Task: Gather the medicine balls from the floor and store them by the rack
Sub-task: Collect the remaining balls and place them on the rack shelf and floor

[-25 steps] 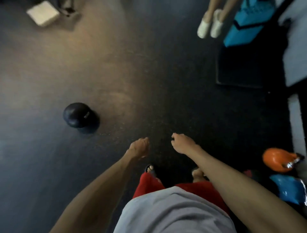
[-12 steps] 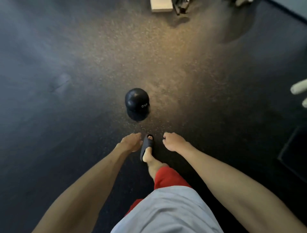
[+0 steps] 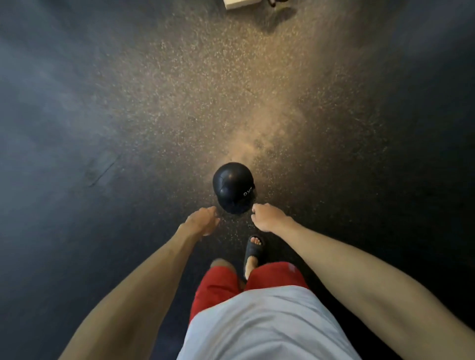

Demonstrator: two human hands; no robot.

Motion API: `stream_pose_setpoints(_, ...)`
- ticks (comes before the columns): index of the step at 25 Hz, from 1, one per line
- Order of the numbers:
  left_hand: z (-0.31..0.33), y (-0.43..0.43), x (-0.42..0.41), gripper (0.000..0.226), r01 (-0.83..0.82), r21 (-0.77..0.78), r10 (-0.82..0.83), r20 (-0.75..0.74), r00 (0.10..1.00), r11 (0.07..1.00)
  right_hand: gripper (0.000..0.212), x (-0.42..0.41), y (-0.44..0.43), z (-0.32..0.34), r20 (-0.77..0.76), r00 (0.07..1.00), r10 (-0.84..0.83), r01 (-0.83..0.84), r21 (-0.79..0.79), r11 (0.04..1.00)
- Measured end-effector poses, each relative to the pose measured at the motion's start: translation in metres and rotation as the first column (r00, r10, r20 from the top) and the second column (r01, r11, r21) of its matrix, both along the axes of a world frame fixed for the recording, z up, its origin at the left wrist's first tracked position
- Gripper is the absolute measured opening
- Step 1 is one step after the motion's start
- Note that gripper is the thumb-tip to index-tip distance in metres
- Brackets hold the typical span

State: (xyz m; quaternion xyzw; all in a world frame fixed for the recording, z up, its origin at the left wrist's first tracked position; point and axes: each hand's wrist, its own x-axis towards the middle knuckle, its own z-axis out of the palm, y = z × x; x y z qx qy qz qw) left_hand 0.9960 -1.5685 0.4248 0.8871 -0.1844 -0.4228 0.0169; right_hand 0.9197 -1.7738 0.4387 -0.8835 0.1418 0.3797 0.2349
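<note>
Dark speckled gym floor [image 3: 154,102], warmly lit down the middle, dim toward both sides. Near its centre, a black medicine ball [image 3: 232,187] with white lettering, now just ahead of the two hands and between them; half a second ago well ahead of them. Left hand [image 3: 203,221] loosely curled, holding nothing, just short of the ball's left side. Right hand [image 3: 270,218] likewise slack and empty, just beside the ball's right side; impossible to tell whether touching. Black sandal [image 3: 254,250] now behind the hands, earlier level with them. White box [image 3: 240,3] almost cut off at the top edge, well apart from the ball. Open floor to the left, to the right and beyond the ball.
</note>
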Motion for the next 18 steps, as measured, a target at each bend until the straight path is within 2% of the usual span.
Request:
stream_pose_setpoints(3, -0.005, -0.014, 0.069, 0.035, 0.098, -0.012, -0.099, -0.045, 0.994, 0.995, 0.034, 0.051, 0.001, -0.007, 0.010, 0.995, -0.101, 0.101, -0.004, 0.995)
stream_pose_setpoints(6, -0.014, -0.040, 0.135, 0.034, 0.225, -0.006, -0.225, -0.022, 0.974, 0.974, 0.037, 0.093, 0.002, -0.020, -0.029, 0.973, -0.227, 0.227, 0.021, 0.974)
stream_pose_setpoints(9, -0.029, -0.068, 0.206, 0.034, 0.439, -0.009, -0.438, -0.063, 0.897, 0.899, 0.038, 0.132, 0.011, -0.031, -0.060, 0.891, -0.450, 0.451, 0.011, 0.892)
stream_pose_setpoints(10, -0.031, -0.076, 0.231, 0.034, 0.539, -0.007, -0.538, -0.066, 0.840, 0.842, 0.037, 0.145, 0.017, -0.029, -0.051, 0.845, -0.532, 0.533, -0.006, 0.846)
stream_pose_setpoints(13, -0.033, -0.099, 0.284, 0.033, 0.689, -0.070, -0.691, -0.122, 0.712, 0.722, 0.035, 0.176, 0.044, -0.022, -0.063, 0.629, -0.775, 0.776, -0.018, 0.631)
stream_pose_setpoints(16, -0.034, -0.113, 0.318, 0.044, 0.892, -0.086, -0.895, -0.096, 0.436, 0.444, 0.033, 0.195, 0.084, -0.022, -0.111, 0.389, -0.915, 0.918, -0.044, 0.395)
stream_pose_setpoints(18, -0.035, -0.118, 0.331, 0.038, 0.955, -0.066, -0.952, -0.119, 0.281, 0.290, 0.032, 0.206, 0.117, -0.027, -0.127, 0.221, -0.967, 0.973, -0.044, 0.229)
